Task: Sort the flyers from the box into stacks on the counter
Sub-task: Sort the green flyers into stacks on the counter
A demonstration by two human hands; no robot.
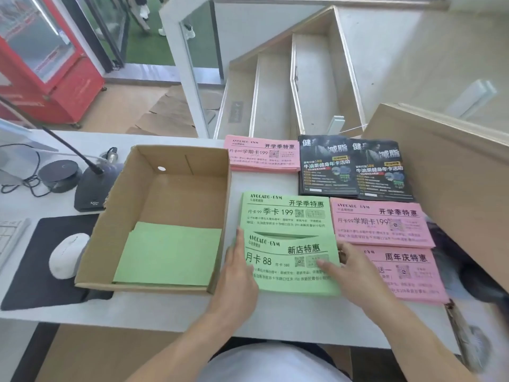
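An open cardboard box [176,186] stands on the white counter [154,310] and holds a few blank-side-up green flyers [168,255]. To its right lie stacks: a near green stack [289,260], a green stack [283,213] behind it, two pink stacks [382,224] [407,271] at the right, a far pink stack [263,154] and two black flyer stacks [325,166] [380,169]. My left hand [238,274] lies flat against the near green stack's left edge. My right hand [347,267] rests on its right side, fingers spread.
A white mouse [68,255] sits on a black mat [33,260], with a keyboard edge [9,238] at far left. A desk microphone [91,188], a round black puck [59,172] and cables lie behind. A large cardboard flap [451,183] overhangs the right side.
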